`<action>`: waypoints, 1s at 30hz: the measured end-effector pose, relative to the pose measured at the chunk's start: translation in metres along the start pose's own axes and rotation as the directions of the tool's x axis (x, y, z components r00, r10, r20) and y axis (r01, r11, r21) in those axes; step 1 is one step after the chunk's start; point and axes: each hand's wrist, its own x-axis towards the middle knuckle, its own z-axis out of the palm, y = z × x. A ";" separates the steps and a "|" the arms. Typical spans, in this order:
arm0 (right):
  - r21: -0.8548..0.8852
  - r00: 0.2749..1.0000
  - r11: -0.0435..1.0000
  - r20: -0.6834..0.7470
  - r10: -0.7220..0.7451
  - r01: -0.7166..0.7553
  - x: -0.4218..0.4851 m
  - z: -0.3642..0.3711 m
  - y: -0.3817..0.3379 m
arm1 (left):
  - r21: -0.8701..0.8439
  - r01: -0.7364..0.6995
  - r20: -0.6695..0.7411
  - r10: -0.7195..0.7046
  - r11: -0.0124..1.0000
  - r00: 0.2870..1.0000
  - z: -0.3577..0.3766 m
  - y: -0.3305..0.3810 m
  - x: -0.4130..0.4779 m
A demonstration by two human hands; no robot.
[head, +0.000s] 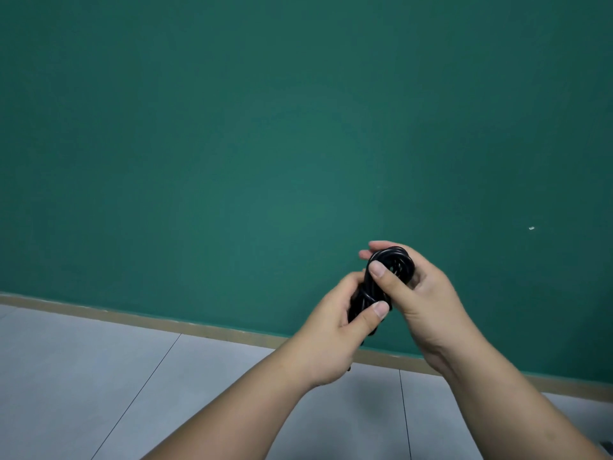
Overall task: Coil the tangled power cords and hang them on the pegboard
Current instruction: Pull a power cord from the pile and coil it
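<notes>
In front of the green wall (232, 127), left hand (335, 330) and right hand (421, 300) both grip the coiled black cord (394, 260), thumbs pressed on it

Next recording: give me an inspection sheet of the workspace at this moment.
Surface: grey tiled floor; no table seen.
Job's things: black coiled power cord, held by both hands; pegboard not seen.
Clutter: dark object cut off at lower right corner, unidentifiable.
Hands: left hand grips the cord's lower part; right hand grips its upper loops.
Cables: that one cord only, bundled; plugs hidden.
Surroundings: plain green wall, tan skirting board, small white mark on the wall.
</notes>
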 end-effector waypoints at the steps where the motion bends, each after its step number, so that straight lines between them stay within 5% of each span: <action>1: 0.017 1.000 1.000 -0.008 -0.014 0.014 -0.001 0.003 0.001 | 0.004 0.004 0.012 -0.004 1.000 1.000 0.000 0.001 0.000; 7: 0.010 0.996 1.000 -0.092 0.006 -0.005 -0.001 0.016 0.004 | 0.085 0.006 -0.030 -0.003 0.996 1.000 -0.002 0.007 -0.002; 13: 0.023 0.990 0.999 0.136 0.034 -0.037 -0.002 0.012 -0.001 | -0.080 0.063 -0.214 -0.078 0.995 0.974 -0.002 0.014 -0.001; 16: 0.040 0.991 0.998 0.128 0.042 -0.048 -0.002 0.008 0.002 | -0.160 0.049 -0.245 -0.088 0.986 0.966 -0.010 0.018 0.001; 22: -0.068 0.998 0.997 0.045 0.038 -0.035 0.001 0.004 0.007 | -0.244 0.058 -0.204 -0.110 0.968 0.973 -0.016 0.025 0.001; 30: 0.129 0.998 0.989 0.035 0.061 -0.065 0.003 0.007 0.005 | -0.213 0.028 -0.126 -0.056 0.977 0.990 -0.018 0.030 -0.002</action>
